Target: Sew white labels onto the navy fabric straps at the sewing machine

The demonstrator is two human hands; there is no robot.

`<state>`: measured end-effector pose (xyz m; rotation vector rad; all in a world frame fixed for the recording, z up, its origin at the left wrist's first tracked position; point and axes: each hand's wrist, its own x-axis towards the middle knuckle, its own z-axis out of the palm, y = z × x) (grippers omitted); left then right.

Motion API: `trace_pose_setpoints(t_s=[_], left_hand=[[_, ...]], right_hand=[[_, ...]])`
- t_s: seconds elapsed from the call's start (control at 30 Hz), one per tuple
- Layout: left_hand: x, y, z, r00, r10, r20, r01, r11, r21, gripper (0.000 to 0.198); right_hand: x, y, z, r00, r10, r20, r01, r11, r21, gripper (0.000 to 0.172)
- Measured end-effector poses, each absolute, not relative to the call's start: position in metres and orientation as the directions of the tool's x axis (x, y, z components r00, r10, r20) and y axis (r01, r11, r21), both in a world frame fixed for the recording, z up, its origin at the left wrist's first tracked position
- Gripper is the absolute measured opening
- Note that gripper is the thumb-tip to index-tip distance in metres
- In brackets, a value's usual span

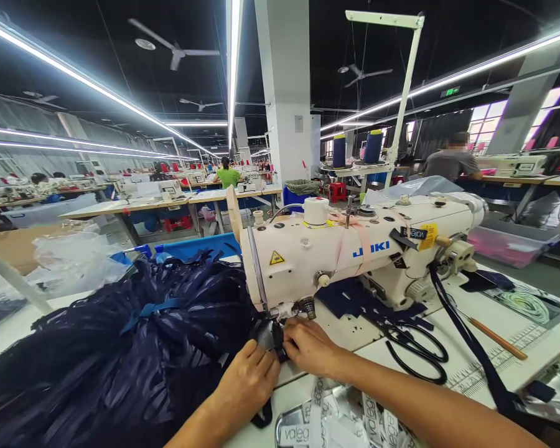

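A cream JUKI sewing machine (354, 255) stands on the white table (532, 339). Under its needle area lies a narrow navy fabric strip (274, 339). My left hand (249, 379) is curled over the strip just left of the needle, fingers pinched on it. Right of the needle, my right hand (310, 345) also presses and pinches the same strip. A big heap of navy strips (121, 354), tied with a blue band, fills the table at my left.
Black scissors (417, 351) lie right of my right arm, beside a wooden-handled tool (497, 339). A long navy band (471, 348) hangs off the machine. Printed labels (336, 423) sit at the near edge. Other people work at rows of tables behind.
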<state>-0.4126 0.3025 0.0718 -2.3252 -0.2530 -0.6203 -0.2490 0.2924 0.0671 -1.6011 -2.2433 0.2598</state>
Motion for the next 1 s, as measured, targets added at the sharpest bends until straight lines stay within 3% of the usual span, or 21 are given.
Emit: trace_pose_setpoints(t_s=[0.47, 0.77, 0.9, 1.0], left_hand=[[-0.414, 0.306, 0.065, 0.921, 0.037, 0.387, 0.285, -0.743, -0.605, 0.023], [-0.413, 0.307, 0.066, 0.928, 0.052, 0.368, 0.278, -0.754, -0.595, 0.017], [-0.412, 0.308, 0.063, 0.933, 0.058, 0.355, 0.271, -0.761, -0.589, 0.022], [-0.413, 0.308, 0.065, 0.935, 0.072, 0.347, 0.269, -0.782, -0.563, 0.024]], right_hand=[[-0.250, 0.292, 0.066, -0.305, 0.933, 0.193, 0.855, 0.358, -0.375, 0.017], [-0.233, 0.286, 0.066, -0.386, 0.899, 0.208, 0.662, 0.427, -0.616, 0.018], [-0.233, 0.278, 0.070, -0.425, 0.888, 0.176, 0.727, 0.450, -0.518, 0.022], [-0.240, 0.268, 0.067, -0.444, 0.877, 0.182, 0.808, 0.480, -0.341, 0.026]])
